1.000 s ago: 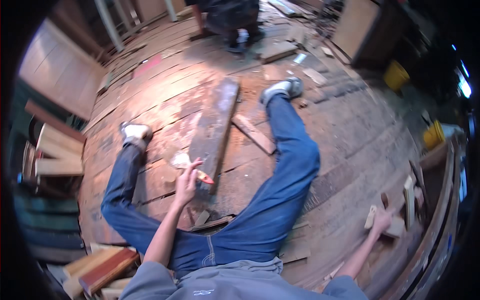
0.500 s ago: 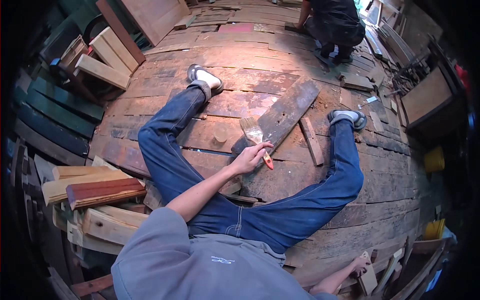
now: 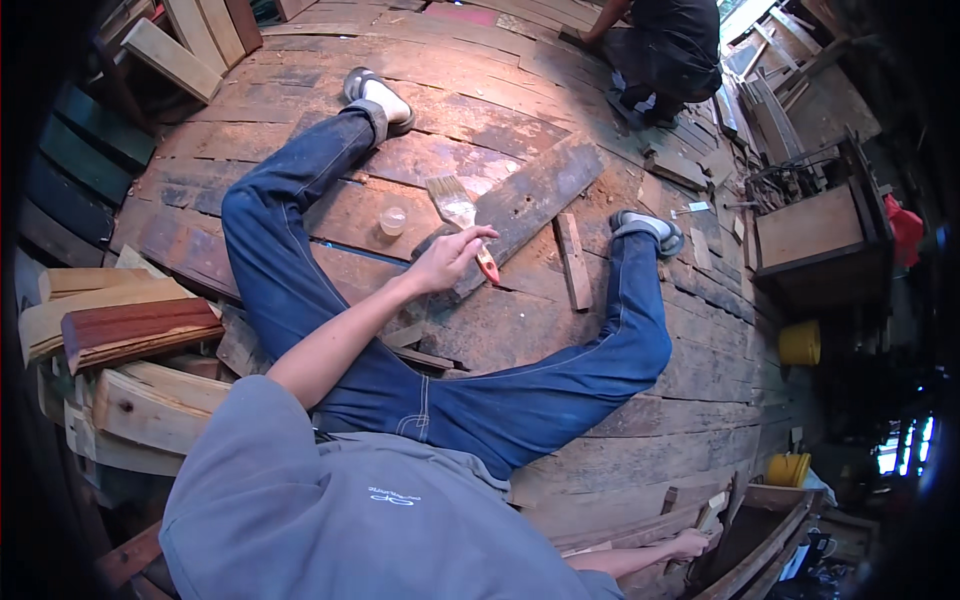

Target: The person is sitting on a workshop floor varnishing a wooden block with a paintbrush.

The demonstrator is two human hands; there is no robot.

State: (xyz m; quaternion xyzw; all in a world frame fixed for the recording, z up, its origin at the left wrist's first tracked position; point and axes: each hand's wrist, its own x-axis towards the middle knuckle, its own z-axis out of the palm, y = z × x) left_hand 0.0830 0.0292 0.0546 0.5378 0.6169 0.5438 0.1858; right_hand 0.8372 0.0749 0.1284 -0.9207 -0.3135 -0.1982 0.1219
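Observation:
My left hand [image 3: 452, 260] is closed round a flat paintbrush [image 3: 459, 208], whose pale bristles point away from me and whose red handle tip sticks out past my fingers. Under the brush lies a long dark board [image 3: 545, 195], slanting across the floor between my legs. A small clear cup [image 3: 392, 221] stands to the left of the brush. At the lower right, my right arm reaches out to the side. My right hand [image 3: 687, 545] has its fingers curled beside a pale wood piece [image 3: 711, 512]; what it grips, if anything, is hidden.
A narrow wood strip [image 3: 573, 260] lies by my right foot. Cut timbers [image 3: 140, 330] are stacked at my left. Ahead, a crouching person [image 3: 665, 50] works on the floor. Yellow buckets [image 3: 799, 343] and a wooden cabinet [image 3: 810, 230] stand at the right.
My view has swung right, so the scene sits further left. My left hand still holds the brush over the board. My right hand has shifted among the wood pieces at the lower right.

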